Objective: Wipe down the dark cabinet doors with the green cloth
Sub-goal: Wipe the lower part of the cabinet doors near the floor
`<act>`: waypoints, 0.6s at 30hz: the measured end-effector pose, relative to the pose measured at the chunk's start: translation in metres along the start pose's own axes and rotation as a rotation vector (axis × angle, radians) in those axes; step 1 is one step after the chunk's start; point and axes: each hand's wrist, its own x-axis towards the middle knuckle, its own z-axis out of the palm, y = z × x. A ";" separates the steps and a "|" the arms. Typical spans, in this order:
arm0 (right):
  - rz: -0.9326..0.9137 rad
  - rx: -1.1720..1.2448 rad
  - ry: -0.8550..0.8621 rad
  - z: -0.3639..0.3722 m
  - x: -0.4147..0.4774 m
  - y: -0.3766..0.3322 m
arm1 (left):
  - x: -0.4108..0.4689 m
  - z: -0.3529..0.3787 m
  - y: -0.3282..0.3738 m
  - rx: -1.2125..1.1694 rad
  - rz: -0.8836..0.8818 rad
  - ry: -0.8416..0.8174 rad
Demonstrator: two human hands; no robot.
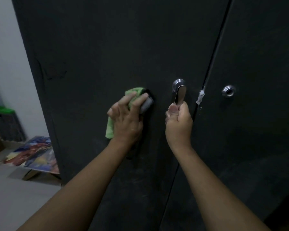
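Two tall dark cabinet doors fill the view, the left door (107,55) and the right door (257,130), split by a thin seam. My left hand (126,117) presses the green cloth (110,129) against the left door, fingers spread over its bunched top and a grey patch. My right hand (178,124) grips the lower end of the silver lever handle (179,94) on the left door, near the seam.
A round metal lock ring (228,90) sits on the right door. A white smear (200,97) marks the seam. At left, a pale wall, a colourful picture (33,155) lying on the grey floor, and a green-topped object (3,110).
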 end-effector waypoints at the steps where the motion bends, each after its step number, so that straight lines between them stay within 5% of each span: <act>1: 0.003 -0.015 -0.004 -0.001 0.000 0.001 | -0.008 0.005 0.001 0.022 0.058 -0.040; 9: 0.032 -0.064 -0.023 -0.008 -0.023 -0.001 | -0.056 -0.011 -0.043 0.212 0.372 -0.307; 15: -0.027 -0.605 -0.055 0.006 -0.077 0.024 | -0.069 -0.053 -0.118 0.284 0.030 -0.176; 18: -0.131 -0.662 -0.186 0.021 -0.092 0.032 | -0.063 -0.069 -0.149 0.280 -0.209 -0.094</act>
